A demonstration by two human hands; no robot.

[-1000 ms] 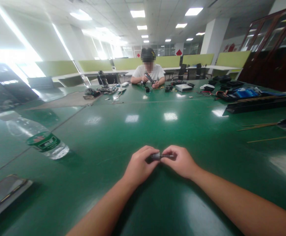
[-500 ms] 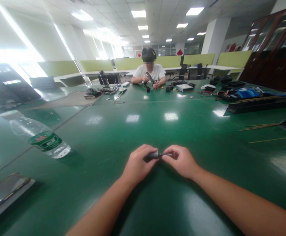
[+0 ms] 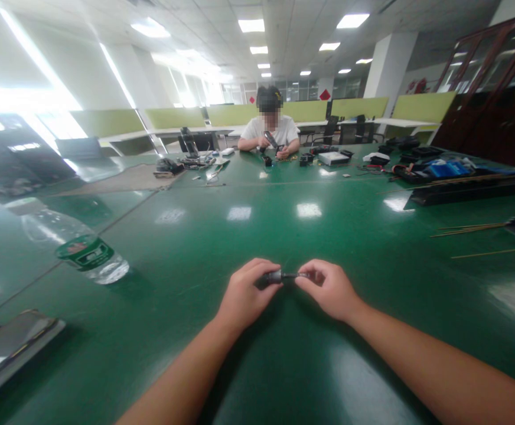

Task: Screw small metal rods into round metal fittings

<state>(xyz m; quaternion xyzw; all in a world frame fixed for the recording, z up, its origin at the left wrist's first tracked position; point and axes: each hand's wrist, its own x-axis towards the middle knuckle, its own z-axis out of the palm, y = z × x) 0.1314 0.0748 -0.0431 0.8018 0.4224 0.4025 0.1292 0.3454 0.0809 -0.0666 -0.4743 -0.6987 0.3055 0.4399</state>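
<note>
Between thumb and fingers, my left hand [image 3: 245,290] grips a short dark cylinder with a grey end [image 3: 275,275]. A thin dark rod [image 3: 290,275] comes straight out of that grey end towards the right. The rod's far end sits in the pinched fingertips of my right hand [image 3: 332,289]. Both pieces lie level and in line, just above the green table [image 3: 279,230]. My fingers hide part of each piece, and I cannot tell the exact kind of tool.
A water bottle with a green label [image 3: 90,255] is at the left. A flat dark case [image 3: 20,339] lies at the lower left. Across the table a person [image 3: 270,130] handles a dark device. Thin sticks [image 3: 468,229] and a long black tray [image 3: 470,190] are at the right.
My right hand has shifted slightly to the right, away from my left hand. More of the thin rod shows between them. The view has shifted a little.
</note>
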